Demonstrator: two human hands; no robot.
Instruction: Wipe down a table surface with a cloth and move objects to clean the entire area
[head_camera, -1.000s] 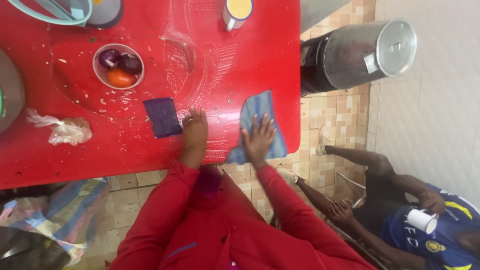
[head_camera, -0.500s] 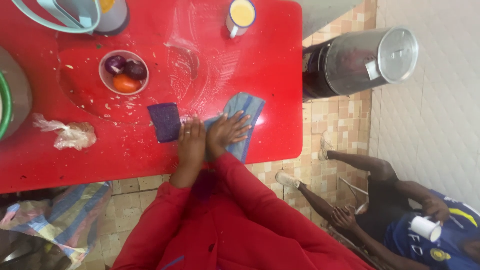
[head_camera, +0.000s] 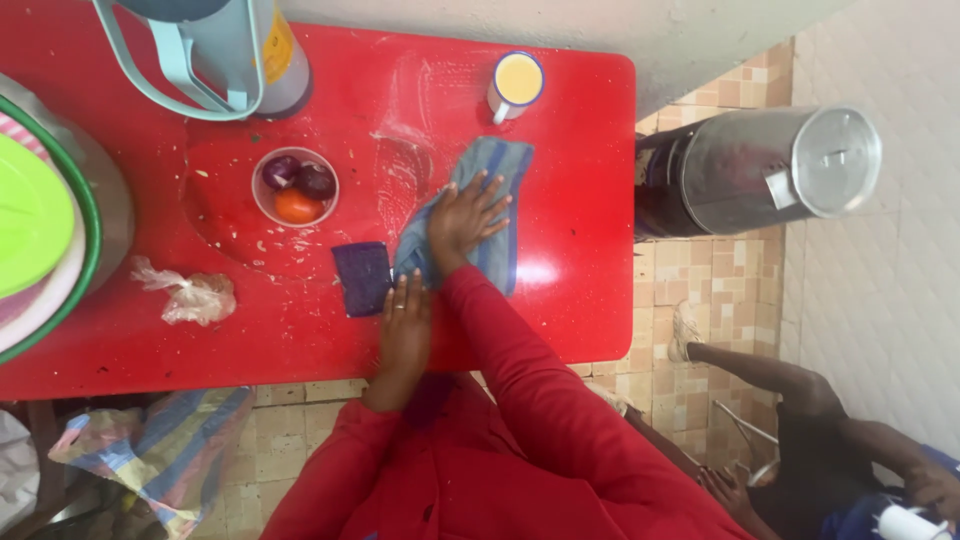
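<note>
The right hand (head_camera: 462, 215) is pressing flat, fingers spread, on the blue cloth (head_camera: 497, 205) — it's looking soft, floppy, light — while the left hand (head_camera: 404, 325) is resting open on the red tabletop (head_camera: 560, 120).

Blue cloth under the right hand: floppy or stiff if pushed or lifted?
Likely floppy: the blue cloth lies creased and flat under the right hand. It probably slides easily, since the red table looks glossy and smeared wet. Lifted, it would likely drape.

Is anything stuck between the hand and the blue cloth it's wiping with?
No. The right hand lies flat on the blue cloth, touching it with nothing between. The left hand rests on the red table beside a dark square pad, off the cloth.
</note>
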